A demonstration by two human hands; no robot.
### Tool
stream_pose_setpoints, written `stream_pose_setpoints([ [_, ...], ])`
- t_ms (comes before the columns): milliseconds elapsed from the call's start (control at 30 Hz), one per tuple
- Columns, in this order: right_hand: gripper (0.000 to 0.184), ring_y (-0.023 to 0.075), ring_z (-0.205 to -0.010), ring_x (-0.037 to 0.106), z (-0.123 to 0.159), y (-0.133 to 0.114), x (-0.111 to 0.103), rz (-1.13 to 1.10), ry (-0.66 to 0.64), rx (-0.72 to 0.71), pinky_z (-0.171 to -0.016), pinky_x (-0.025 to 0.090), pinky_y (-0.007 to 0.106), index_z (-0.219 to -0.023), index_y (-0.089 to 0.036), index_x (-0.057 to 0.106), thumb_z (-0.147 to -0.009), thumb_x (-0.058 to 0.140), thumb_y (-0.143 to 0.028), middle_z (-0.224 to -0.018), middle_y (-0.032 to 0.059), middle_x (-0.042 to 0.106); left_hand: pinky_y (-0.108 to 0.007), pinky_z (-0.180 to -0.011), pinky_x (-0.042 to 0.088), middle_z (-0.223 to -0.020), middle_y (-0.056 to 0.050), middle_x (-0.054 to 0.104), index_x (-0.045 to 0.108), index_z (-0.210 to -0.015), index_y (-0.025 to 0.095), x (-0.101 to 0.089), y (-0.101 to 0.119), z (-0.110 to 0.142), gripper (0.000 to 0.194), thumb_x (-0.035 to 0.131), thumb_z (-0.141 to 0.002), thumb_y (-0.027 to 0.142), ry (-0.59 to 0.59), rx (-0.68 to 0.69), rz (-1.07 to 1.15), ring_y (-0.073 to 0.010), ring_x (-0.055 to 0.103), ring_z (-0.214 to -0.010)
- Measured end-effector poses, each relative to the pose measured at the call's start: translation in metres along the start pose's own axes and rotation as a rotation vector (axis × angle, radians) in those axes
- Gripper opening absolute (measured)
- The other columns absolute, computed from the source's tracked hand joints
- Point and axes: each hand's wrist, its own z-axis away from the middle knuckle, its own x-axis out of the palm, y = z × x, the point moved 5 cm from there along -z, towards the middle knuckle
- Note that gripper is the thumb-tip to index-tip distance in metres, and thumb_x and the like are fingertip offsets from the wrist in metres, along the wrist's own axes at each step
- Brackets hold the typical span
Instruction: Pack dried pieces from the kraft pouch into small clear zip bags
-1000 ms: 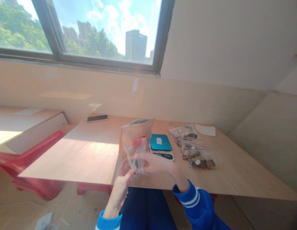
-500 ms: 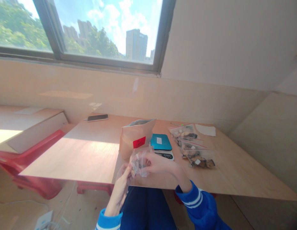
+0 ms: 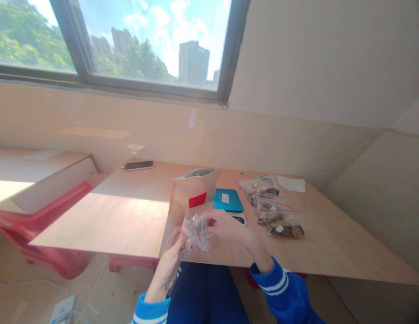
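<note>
Wooden table carries: phone, brown pouch, blue scale, filled bags, white paper.

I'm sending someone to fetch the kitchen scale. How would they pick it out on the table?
On the wooden table under the window, look just right of the upright brown paper pouch and left of the clear bags of dried pieces. The scale lies flat there, the only teal-topped thing.

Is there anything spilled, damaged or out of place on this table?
Nothing stands out. The brown paper bag stands upright beside the blue scale, the filled clear bags lie together on the table, and both hands hold a small clear bag.
</note>
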Motion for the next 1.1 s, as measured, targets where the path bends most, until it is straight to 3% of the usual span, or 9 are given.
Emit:
stream_pose_setpoints([
  [300,0.021,0.0185,-0.088,0.066,0.002,0.001,-0.014,-0.031,0.099,0.006,-0.080,0.051,0.030,-0.093,-0.020,0.072,-0.079,0.059,-0.010,-0.097,0.0047,0.073,-0.023,-0.069,0.050,-0.092,-0.002,0.067,0.067,-0.096,0.019,-0.007,-0.001,0.001,0.038,0.081,-0.065,0.035,0.114,-0.033,0.094,-0.0114,0.062,-0.073],
  [533,0.024,0.0171,-0.088,0.065,0.001,0.000,-0.018,-0.040,0.163,0.039,-0.077,0.052,0.028,-0.097,-0.017,0.069,-0.079,0.057,-0.007,-0.101,0.0058,0.071,-0.031,-0.089,0.050,-0.104,-0.007,0.072,0.070,-0.101,0.019,-0.003,-0.005,-0.002,0.037,0.077,-0.070,0.038,0.008,-0.039,0.114,-0.0222,0.066,-0.099],
  [700,0.028,0.0158,-0.084,0.066,0.001,-0.001,-0.012,0.041,0.096,0.053,-0.075,0.051,0.026,-0.090,-0.018,0.071,-0.077,0.053,-0.002,-0.094,0.0036,0.072,-0.034,-0.102,0.043,-0.116,-0.007,0.070,0.068,-0.111,0.021,0.010,0.001,0.004,0.031,0.066,-0.082,0.032,-0.079,-0.044,0.159,-0.0222,0.062,-0.113],
  [933,0.030,0.0154,-0.083,0.066,0.001,-0.005,-0.006,0.058,0.087,0.038,-0.075,0.050,0.025,-0.092,-0.019,0.069,-0.078,0.051,-0.001,-0.093,0.0022,0.072,-0.036,-0.105,0.041,-0.116,-0.005,0.071,0.072,-0.098,0.020,0.017,0.005,0.006,0.021,0.066,-0.079,0.021,-0.005,-0.109,0.336,-0.0242,0.059,-0.118],
  [1100,0.027,0.0151,-0.084,0.066,0.002,-0.011,-0.011,0.077,0.175,0.001,-0.075,0.050,0.024,-0.091,-0.020,0.070,-0.080,0.052,-0.002,-0.094,0.0017,0.072,-0.038,-0.103,0.043,-0.113,-0.008,0.072,0.069,-0.107,0.016,0.013,0.002,0.003,0.029,0.063,-0.079,0.020,0.028,-0.120,0.376,-0.0261,0.059,-0.118],
])
